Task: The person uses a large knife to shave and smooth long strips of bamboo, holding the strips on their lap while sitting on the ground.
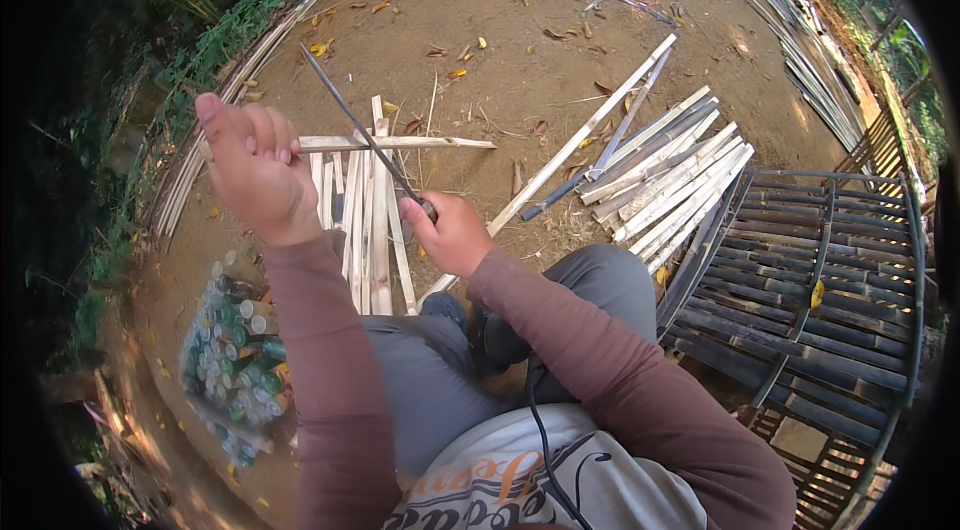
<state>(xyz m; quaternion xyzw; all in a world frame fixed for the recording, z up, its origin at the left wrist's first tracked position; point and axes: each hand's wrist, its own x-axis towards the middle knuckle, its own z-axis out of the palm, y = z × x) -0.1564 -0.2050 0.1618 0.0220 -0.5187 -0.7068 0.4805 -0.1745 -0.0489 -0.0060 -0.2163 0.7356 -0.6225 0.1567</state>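
Observation:
My left hand (258, 165) is raised at the left, its fingers curled round one end of a pale bamboo strip (400, 143). That strip stretches out level to the right. Closer to my body, my right hand (450, 235) grips the dark handle of a long, thin-bladed knife (345, 110). Its blade slants up and to the left, crossing the strip in this view; whether they touch I cannot tell. Beneath the strip, a bundle of split bamboo strips (378, 230) lies on the ground in front of my feet.
More split bamboo (670, 170) is heaped to the right, beside one long pale strip (590, 130). A slatted bamboo bench (800, 280) stands close on my right. Plastic bottles (235, 355) are piled at the left. Long poles (800, 50) lie at the far right.

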